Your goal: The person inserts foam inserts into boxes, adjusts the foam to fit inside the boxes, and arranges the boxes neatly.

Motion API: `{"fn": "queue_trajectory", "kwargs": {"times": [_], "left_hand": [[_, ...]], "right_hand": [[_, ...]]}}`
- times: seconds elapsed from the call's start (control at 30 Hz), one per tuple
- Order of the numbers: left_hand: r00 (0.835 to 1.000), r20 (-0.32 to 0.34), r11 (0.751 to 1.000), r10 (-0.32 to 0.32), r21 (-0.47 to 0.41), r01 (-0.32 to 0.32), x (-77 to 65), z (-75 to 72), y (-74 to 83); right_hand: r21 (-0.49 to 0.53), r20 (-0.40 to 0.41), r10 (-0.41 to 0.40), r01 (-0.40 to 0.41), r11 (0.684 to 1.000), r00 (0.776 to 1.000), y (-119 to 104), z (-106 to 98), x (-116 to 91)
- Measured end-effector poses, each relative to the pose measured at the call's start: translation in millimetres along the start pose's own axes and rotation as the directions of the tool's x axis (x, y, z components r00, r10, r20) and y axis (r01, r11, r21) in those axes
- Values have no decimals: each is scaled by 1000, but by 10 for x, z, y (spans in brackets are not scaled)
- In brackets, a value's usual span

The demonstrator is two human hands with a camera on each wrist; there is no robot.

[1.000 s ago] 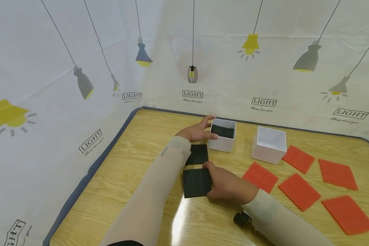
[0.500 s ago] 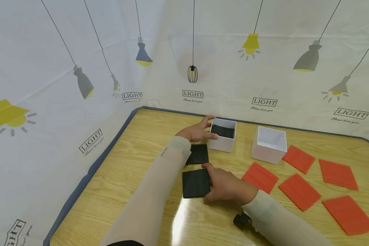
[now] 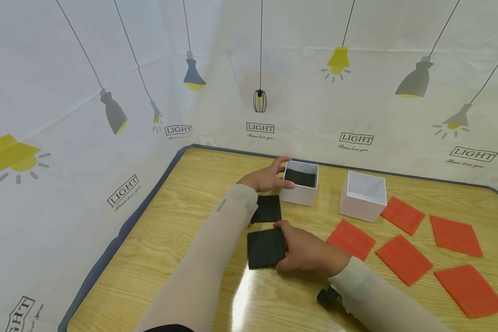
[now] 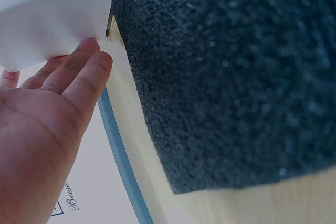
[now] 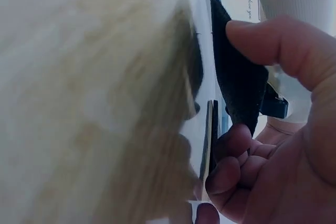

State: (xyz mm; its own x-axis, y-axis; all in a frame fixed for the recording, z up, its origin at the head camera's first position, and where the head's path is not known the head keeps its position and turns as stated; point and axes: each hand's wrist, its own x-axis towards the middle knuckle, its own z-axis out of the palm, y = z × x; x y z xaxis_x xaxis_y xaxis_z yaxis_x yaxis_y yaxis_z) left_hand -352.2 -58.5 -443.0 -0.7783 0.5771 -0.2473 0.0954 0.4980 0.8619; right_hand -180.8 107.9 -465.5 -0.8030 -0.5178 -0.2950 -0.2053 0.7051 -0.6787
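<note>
In the head view, my left hand [image 3: 266, 178] grips the left side of a white box [image 3: 300, 195], with the thumb at its near edge and a finger at the back corner. Inside that box lies black foam [image 3: 300, 177]. My right hand [image 3: 307, 251] pinches a black foam square [image 3: 265, 249] by its sides between thumb and fingers; the right wrist view shows this foam square [image 5: 236, 72] raised off the table. Partly behind the left sleeve, another black foam square [image 3: 268, 208] lies near the box. A dark foam sheet [image 4: 226, 77] fills much of the left wrist view.
A second white box [image 3: 363, 205] stands to the right, with no contents visible. Several red foam squares [image 3: 404, 259] lie spread on the right of the wood-grain table [image 3: 157, 249]. A curtain [image 3: 299, 120] printed with lamps hangs behind the table's blue edge.
My right hand and its black foam square have shifted only a little, tilting slightly. The left hand keeps its grip on the box without moving.
</note>
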Motion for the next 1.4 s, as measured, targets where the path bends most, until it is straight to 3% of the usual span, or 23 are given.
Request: {"fn": "queue_trajectory", "kwargs": {"times": [0.47,0.8,0.97,1.17,1.4], "left_hand": [[1000,3,1000,2,12,-2,9,-3,3],[1000,-3,1000,-2,17,3,19,5,-17],[1000,-10,1000,-9,7,9,5,9,-17],[1000,-9,1000,-12,6,12,-15,14,-12],[1000,-8,1000,1,16,-1,12,14,-20]], "right_hand": [[42,-19,-81,82,996,997,114,-238,-135],[-7,-37,-51,51,999,998,99,-569,-309],[17,-48,-51,52,999,998,73,-740,-391],[-3,-94,-87,87,996,992,45,-894,-458],[-12,-154,-64,63,998,986,1,-1074,-463]]}}
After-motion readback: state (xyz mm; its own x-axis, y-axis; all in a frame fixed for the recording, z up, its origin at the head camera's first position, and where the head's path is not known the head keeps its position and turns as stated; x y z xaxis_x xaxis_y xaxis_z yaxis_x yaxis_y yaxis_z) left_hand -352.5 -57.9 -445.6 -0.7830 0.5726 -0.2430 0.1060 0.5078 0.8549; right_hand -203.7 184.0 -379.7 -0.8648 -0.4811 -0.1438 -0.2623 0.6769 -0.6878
